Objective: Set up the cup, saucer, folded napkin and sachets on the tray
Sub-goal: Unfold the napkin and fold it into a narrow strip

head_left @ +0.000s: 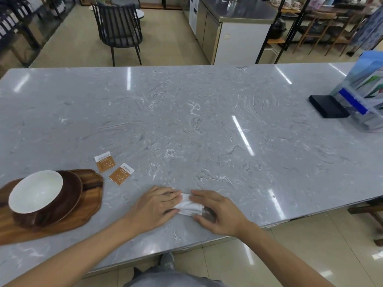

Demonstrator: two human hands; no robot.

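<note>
A white napkin (189, 206) lies folded on the grey marble table near its front edge. My left hand (154, 205) presses flat on its left end and my right hand (217, 212) holds its right end, thumb under the near side. At the far left a wooden tray (91, 204) carries a dark brown saucer (71, 193) with a white cup (35, 191) on it. Two orange-and-white sachets (104, 164) (121, 174) lie on the table just right of the tray's far end.
A black box (328, 106) and a clear plastic holder of leaflets (364, 96) stand at the table's right end. Beyond the table are a dark chair (119, 27), a counter (234, 27) and shelves. The table's front edge runs just below my hands.
</note>
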